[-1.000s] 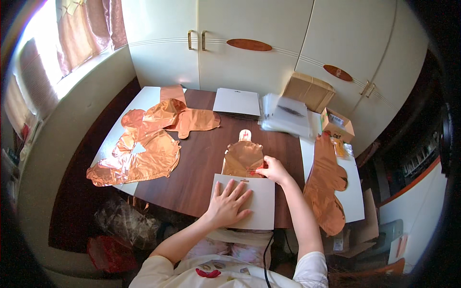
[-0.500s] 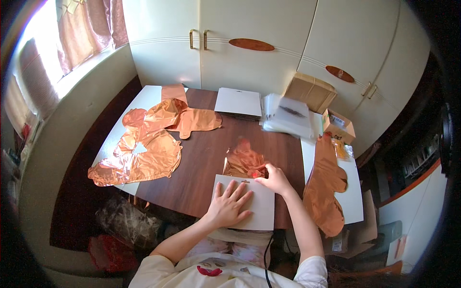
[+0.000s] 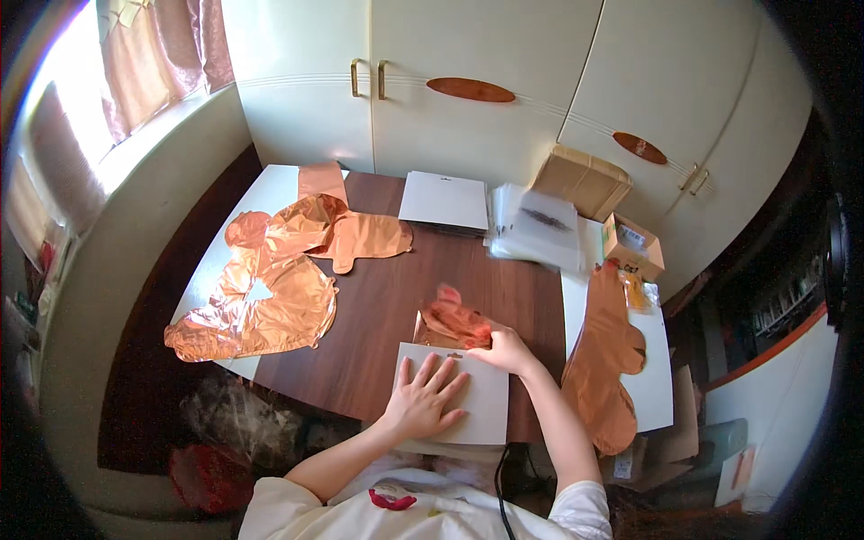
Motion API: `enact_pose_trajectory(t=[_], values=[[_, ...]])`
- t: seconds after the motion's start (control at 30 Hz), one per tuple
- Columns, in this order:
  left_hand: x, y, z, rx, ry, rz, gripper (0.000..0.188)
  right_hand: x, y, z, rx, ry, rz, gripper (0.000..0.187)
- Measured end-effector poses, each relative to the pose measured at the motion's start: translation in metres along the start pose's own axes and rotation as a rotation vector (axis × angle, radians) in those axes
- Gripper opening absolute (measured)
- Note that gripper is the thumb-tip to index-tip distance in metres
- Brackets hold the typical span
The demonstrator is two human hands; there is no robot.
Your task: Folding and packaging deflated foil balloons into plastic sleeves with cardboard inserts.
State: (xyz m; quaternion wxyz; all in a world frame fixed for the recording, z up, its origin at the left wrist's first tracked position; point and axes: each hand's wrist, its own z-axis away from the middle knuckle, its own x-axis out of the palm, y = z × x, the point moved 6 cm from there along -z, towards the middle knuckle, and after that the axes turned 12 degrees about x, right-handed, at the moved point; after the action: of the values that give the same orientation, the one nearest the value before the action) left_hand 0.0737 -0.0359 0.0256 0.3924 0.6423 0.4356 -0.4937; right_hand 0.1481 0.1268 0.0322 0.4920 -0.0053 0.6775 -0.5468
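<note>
A white card [image 3: 477, 405] with a hanging slot lies at the table's near edge. My left hand [image 3: 423, 396] rests flat on it, fingers spread. Just past the card's far edge is a folded copper foil balloon [image 3: 452, 319], reddish and blurred at its far end. My right hand [image 3: 508, 349] grips the balloon's right side, thumb by the card's top edge; its fingertips are partly hidden. Flat copper foil balloons [image 3: 279, 310] lie spread over the left of the table, and another long copper foil balloon [image 3: 601, 369] lies at the right.
Behind stand a stack of white cards [image 3: 443, 200], a pile of clear plastic sleeves [image 3: 540, 225], a cardboard box [image 3: 580, 184] and a small open box [image 3: 634, 247]. A yellow packet [image 3: 639, 292] lies by the right balloon. White cabinets [image 3: 468, 45] back the brown table [image 3: 360, 315].
My right hand has drawn the foil balloon's right side inward, and the balloon looks more bunched. The left hand stays flat on the card. The whole view has shifted slightly.
</note>
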Motion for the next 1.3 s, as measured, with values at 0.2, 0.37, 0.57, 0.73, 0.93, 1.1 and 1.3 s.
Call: enact_pose_trajectory(t=[0.2,0.37,0.57,0.73,0.93,1.1,1.3], values=[[0.000,-0.001,0.000,-0.011,-0.020,0.026,0.062,0.009,-0.007,0.008,-0.087,0.090,-0.049,0.020],[0.007,-0.003,0.002,0.018,-0.033,0.112,0.050,0.022,-0.011,0.053,-0.453,0.041,0.079,0.025],[0.011,-0.005,0.005,0.013,0.092,0.134,0.038,0.029,-0.011,0.065,-0.451,0.091,0.207,0.018],[0.001,-0.004,0.000,-0.018,-0.113,0.147,0.051,0.023,-0.007,0.055,-0.419,0.096,0.020,0.023],[-0.009,-0.002,-0.001,-0.007,0.040,0.055,0.066,-0.006,-0.009,0.012,-0.066,0.075,0.063,0.032],[-0.009,0.000,-0.001,0.007,0.031,0.073,0.063,0.000,0.030,0.003,0.045,0.009,0.095,0.032],[-0.012,-0.002,0.001,0.005,0.020,0.084,0.064,0.001,0.019,0.001,-0.002,0.048,0.073,0.032]])
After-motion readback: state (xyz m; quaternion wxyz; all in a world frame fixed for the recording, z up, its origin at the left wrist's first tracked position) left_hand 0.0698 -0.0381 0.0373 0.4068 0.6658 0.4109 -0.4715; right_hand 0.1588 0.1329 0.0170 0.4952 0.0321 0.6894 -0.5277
